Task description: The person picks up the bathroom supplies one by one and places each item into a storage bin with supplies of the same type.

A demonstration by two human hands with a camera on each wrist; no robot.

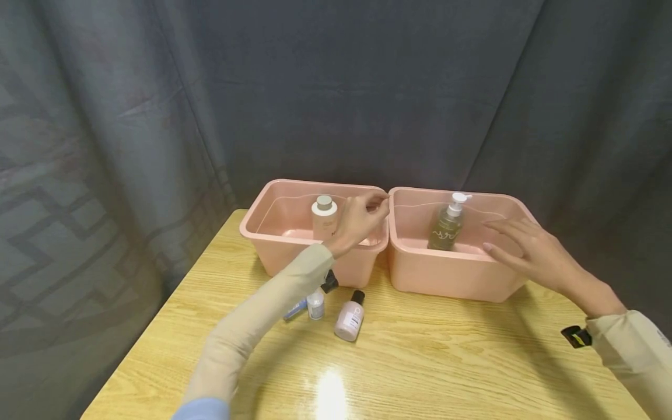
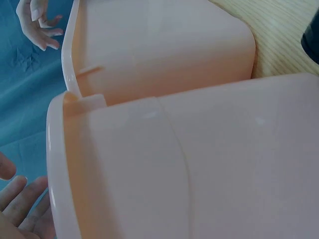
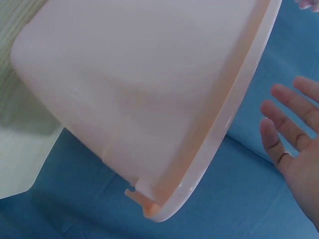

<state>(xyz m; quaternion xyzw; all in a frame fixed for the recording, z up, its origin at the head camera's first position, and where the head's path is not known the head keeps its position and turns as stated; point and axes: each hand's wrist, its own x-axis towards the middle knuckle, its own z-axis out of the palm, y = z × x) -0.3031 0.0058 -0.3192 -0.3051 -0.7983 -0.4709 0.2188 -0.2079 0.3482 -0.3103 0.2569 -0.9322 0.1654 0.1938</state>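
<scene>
My left hand (image 1: 358,219) is over the right end of the left pink bin (image 1: 310,247), fingers loosely bent and holding nothing. In the left wrist view its fingers (image 2: 22,199) appear beyond the bin's rim. A white bottle with a grey cap (image 1: 324,216) stands inside that bin, partly hidden by the hand. My right hand (image 1: 525,248) hovers over the right pink bin (image 1: 446,273), fingers spread and relaxed with nothing in them. Left of it, inside this bin, a clear pump bottle (image 1: 446,226) with a white pump top leans slightly.
On the wooden table (image 1: 420,356) before the bins lies a pink bottle with a black cap (image 1: 350,319). Beside it are a small white-labelled container (image 1: 315,305) and a blue item (image 1: 296,310), partly behind the left sleeve. A dark curtain (image 1: 346,93) hangs behind.
</scene>
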